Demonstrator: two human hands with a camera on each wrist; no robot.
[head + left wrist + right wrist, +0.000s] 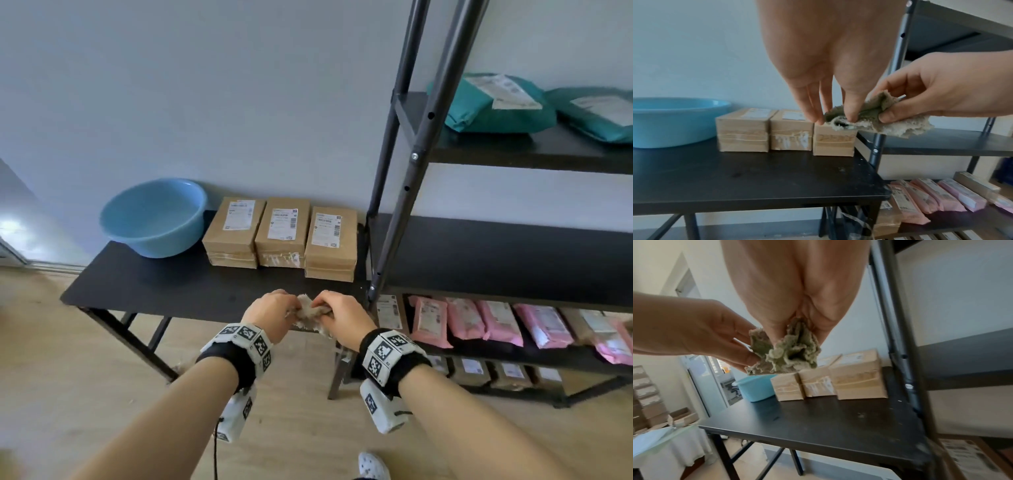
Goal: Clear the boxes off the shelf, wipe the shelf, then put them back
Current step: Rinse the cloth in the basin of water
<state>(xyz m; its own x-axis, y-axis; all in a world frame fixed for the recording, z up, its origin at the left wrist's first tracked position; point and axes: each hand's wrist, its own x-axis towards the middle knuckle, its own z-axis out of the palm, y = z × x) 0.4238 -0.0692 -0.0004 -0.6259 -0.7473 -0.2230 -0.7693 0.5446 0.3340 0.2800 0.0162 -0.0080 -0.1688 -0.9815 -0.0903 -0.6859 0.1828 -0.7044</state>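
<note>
Three brown cardboard boxes [281, 236] [789, 131] [830, 379] with white labels stand in a row at the back of the black side table [164, 291]. A crumpled beige-green cloth [310, 313] [869, 118] [785, 352] hangs above the table's front edge, held between both hands. My left hand [274, 311] [836, 120] pinches its left end. My right hand [337, 315] [795, 340] grips its right end with curled fingers. The dark middle shelf [513, 253] of the rack to the right is bare.
A light blue basin [154, 216] sits at the table's back left. The rack's grey posts [397, 178] stand just right of the boxes. Teal mailer bags [496, 102] lie on the upper shelf, pink parcels [479, 322] and more boxes on the lower shelves.
</note>
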